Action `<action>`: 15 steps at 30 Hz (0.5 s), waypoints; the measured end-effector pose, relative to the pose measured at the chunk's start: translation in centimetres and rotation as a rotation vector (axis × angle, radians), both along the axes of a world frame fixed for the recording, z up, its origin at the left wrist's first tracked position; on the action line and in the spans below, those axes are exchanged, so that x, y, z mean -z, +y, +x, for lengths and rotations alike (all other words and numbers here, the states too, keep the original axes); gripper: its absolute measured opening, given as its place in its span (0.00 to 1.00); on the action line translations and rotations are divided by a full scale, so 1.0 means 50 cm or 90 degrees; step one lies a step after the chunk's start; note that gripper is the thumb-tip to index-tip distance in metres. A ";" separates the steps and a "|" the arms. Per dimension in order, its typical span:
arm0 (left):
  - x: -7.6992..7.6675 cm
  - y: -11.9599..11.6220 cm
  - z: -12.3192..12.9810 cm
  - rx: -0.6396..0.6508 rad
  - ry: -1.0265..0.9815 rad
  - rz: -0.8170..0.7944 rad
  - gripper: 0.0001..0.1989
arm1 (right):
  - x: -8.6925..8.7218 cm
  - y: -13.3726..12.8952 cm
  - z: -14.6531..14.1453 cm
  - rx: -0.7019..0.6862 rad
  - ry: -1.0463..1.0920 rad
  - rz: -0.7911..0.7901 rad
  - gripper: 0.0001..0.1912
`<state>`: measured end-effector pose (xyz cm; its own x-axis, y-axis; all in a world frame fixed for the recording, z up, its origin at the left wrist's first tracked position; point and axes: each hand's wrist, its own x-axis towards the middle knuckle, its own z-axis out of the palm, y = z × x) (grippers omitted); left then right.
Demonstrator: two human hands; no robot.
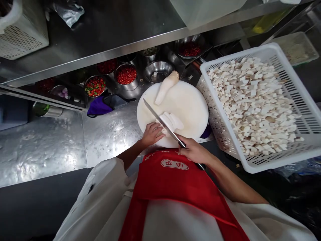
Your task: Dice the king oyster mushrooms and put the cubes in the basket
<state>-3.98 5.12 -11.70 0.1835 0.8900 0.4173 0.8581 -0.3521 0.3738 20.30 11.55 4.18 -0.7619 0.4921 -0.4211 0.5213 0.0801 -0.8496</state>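
**Slicing in hand on the round board**

Steel kitchen surface (110,134) runs under a shelf lined with small bowls of chopped red and green chillies (95,86). On it sits a round white cutting board (190,103). The left hand (151,134) presses down on a stack of white slabs (170,121) at the board's near edge, fingers curled over its left end. The right hand (194,151) is wrapped tight round the handle of a knife (160,117), whose blade lies across the stack. A whole king oyster mushroom (166,87) waits at the board's far side. Just right of the board, a white slotted basket (288,67) holds a heap of white cubes (253,103).

Judging by this, the cutting step is under way; the next stroke calls for keeping the left fingertips tucked clear of the blade.
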 end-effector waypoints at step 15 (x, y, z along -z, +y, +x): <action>-0.150 0.184 -0.070 0.370 0.353 -0.292 0.30 | 0.025 -0.116 0.169 0.340 0.061 -0.181 0.12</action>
